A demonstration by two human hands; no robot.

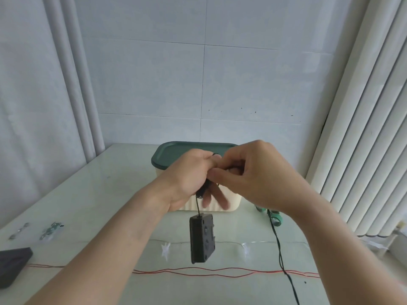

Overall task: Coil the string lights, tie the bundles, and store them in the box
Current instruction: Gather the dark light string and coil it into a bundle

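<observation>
Box (pixel 222 203) with lid (pixel 176 150) on stands mid-table (pixel 123 172). Red wire (pixel 198 270) and clear wire (pixel 231 242) cross the near side; black cord (pixel 278 243) runs right. Left of box: open surface.

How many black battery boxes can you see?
2. One battery box hangs on its wire below the hands; another lies at the table's left edge. More may be out of view.

A pale glossy table (pixel 92 194) stands against a grey tiled wall (pixel 198 73), white vertical blinds (pixel 363 128) alongside
</observation>
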